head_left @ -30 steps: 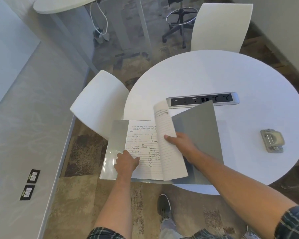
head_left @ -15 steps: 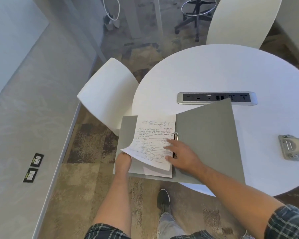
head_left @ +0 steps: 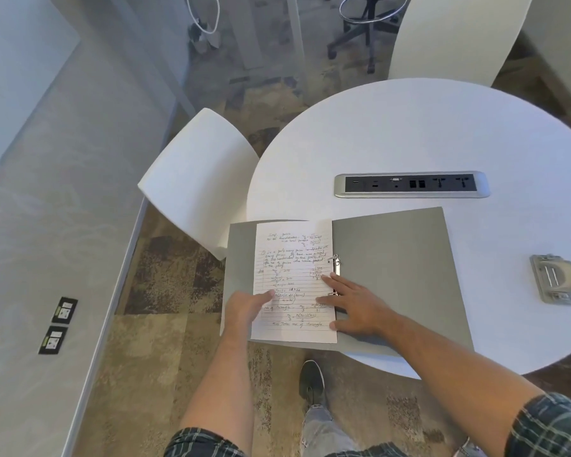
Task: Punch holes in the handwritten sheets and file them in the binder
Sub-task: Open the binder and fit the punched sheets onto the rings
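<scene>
A: Where is the binder (head_left: 396,275)?

B: Open flat at the near left edge of the round white table (head_left: 442,133). Its left cover overhangs the table edge, above the carpet (head_left: 165,341). Grey inside covers, metal rings (head_left: 336,263) at the spine.

A: Sheets?

B: A handwritten lined sheet (head_left: 292,258) lies on the left cover, right edge at the rings. I cannot tell how many sheets are under it.

A: Left hand (head_left: 248,308)?

B: Loosely curled at the sheet's lower left edge, thumb on top of the paper. Whether the fingers grip beneath is hidden.

A: Right hand (head_left: 356,308)?

B: Spread open, palm down, fingertips (head_left: 327,278) pressing the sheet's right margin beside the rings. It holds nothing. It covers the lower ring and part of the spine.

A: Surroundings?

B: Hole punch (head_left: 556,278) on the table, well to the right, apart from the binder. Socket strip (head_left: 411,184) set in the tabletop just beyond the binder. One white chair (head_left: 198,179) close to the binder's left cover, another (head_left: 459,37) across the table. A shoe (head_left: 310,380) is visible on the floor below the binder.
</scene>
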